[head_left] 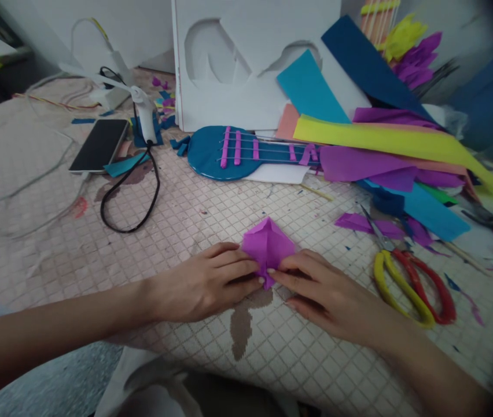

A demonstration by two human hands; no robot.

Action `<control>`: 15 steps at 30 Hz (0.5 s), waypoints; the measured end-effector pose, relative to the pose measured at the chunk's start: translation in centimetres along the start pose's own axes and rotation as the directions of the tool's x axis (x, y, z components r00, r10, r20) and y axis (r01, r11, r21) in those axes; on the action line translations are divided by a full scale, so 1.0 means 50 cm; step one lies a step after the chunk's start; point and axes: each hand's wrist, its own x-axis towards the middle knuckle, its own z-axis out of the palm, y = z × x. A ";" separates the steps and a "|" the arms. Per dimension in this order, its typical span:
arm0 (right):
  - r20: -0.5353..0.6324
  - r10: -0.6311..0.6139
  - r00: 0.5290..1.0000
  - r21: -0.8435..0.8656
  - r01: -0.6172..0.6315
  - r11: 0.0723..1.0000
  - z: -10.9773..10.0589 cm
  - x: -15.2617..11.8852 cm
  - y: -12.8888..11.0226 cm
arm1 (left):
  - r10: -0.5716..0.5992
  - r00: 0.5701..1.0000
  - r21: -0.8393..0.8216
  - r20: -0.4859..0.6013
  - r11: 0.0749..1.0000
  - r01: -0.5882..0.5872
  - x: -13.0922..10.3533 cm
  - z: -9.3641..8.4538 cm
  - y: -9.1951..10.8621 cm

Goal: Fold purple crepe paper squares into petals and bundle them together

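A small folded purple paper [268, 243] lies on the quilted tablecloth near the front edge, its upper end pointed. My left hand [207, 284] rests on its left side, fingers together and pressing the lower left edge. From the right, my right hand [328, 289] touches the paper's lower end, index fingertip and thumb at the narrow tip, which is partly covered by the fingers. Beyond the paper lies a blue guitar-shaped piece [212, 152] with purple strips and thin strings across it.
Scissors [411, 284] with yellow and red handles lie at the right. Behind them are coloured paper strips [372, 136]. A black phone [100, 145], a white device [146, 116] with a black loop and cables are at the left. A white board [250, 104] stands at the back.
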 end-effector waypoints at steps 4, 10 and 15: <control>0.006 0.009 1.000 -0.002 -0.009 1.000 0.001 -0.001 -0.001 | 0.000 1.000 -0.004 -0.010 1.000 0.000 -0.002 0.000 -0.001; 0.002 0.012 1.000 0.008 -0.012 1.000 -0.001 -0.002 -0.003 | -0.093 0.993 -0.128 -0.066 0.988 0.084 0.001 -0.005 -0.002; -0.011 0.008 1.000 -0.004 -0.008 1.000 0.000 -0.001 0.000 | -0.326 0.938 -0.370 -0.121 0.891 0.262 0.030 -0.008 -0.008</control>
